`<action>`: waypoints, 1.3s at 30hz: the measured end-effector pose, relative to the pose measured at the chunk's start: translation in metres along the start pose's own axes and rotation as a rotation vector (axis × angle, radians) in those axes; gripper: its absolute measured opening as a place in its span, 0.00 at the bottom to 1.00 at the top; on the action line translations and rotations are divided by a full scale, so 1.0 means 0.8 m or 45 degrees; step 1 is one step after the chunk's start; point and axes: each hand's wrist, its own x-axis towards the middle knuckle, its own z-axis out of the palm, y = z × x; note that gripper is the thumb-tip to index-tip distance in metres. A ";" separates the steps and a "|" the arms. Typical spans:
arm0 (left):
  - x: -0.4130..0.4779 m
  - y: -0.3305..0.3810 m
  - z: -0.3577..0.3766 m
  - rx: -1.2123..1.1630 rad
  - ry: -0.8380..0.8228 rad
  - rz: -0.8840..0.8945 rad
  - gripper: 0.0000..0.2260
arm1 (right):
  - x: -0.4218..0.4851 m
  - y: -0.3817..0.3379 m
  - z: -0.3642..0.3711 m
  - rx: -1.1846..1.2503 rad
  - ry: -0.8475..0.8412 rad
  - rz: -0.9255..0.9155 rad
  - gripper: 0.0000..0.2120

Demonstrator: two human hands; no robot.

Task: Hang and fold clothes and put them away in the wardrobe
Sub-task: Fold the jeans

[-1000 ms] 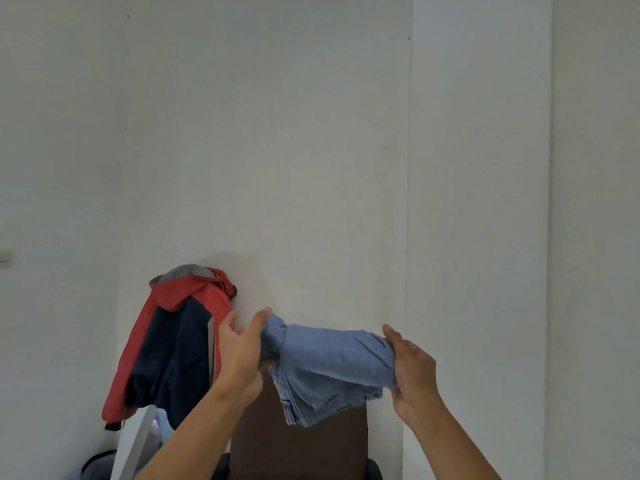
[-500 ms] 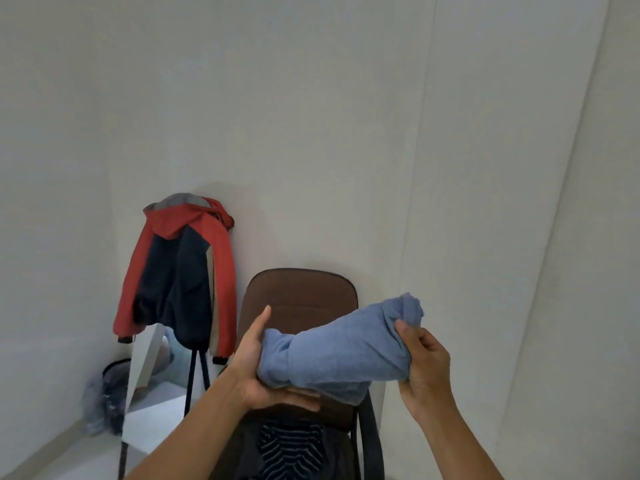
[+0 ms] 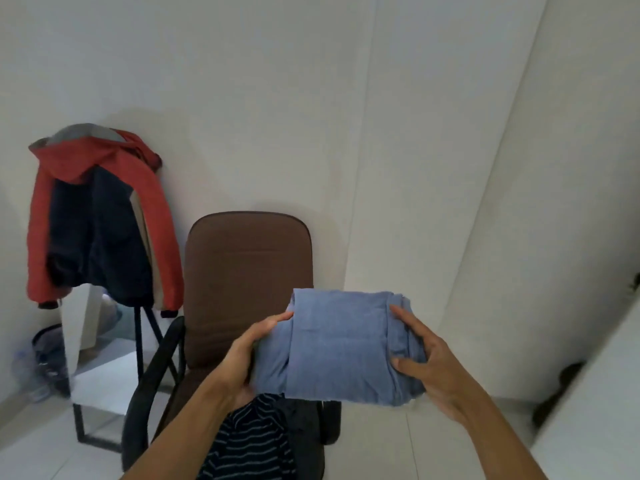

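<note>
A folded light-blue denim garment (image 3: 339,344) is held flat in front of me, above the seat of a brown office chair (image 3: 247,268). My left hand (image 3: 247,355) grips its left edge, thumb on top. My right hand (image 3: 427,362) grips its right edge, fingers spread over the folded layers. A dark striped garment (image 3: 249,441) lies on the chair seat below the denim. A red and navy jacket (image 3: 100,220) hangs on a stand at the left.
White wall panels (image 3: 433,168) fill the view behind and to the right. A white door edge (image 3: 595,403) stands at the right. At the lower left sit a white low table (image 3: 104,379) and a dark basket (image 3: 48,362) on the floor.
The view has tilted down, showing more of the chair. The denim has gone from a rolled bundle to a flat folded rectangle and has moved lower and to the right, still held in both hands.
</note>
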 end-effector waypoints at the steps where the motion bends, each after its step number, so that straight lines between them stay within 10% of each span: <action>1: 0.006 -0.006 0.000 -0.063 -0.010 -0.131 0.25 | -0.008 0.004 -0.008 -0.012 0.006 0.009 0.38; 7: 0.034 -0.036 0.060 0.248 -0.043 -0.379 0.26 | -0.073 0.012 -0.062 -0.247 0.050 0.076 0.29; 14: 0.072 -0.100 0.202 0.731 -0.286 0.183 0.37 | -0.156 0.027 -0.127 -0.177 0.665 0.161 0.11; 23: 0.076 -0.214 0.432 0.918 -0.602 0.495 0.25 | -0.328 -0.008 -0.309 -0.060 0.944 0.267 0.17; 39: 0.018 -0.353 0.823 0.759 -1.242 0.542 0.34 | -0.625 -0.082 -0.494 -0.214 1.688 0.184 0.20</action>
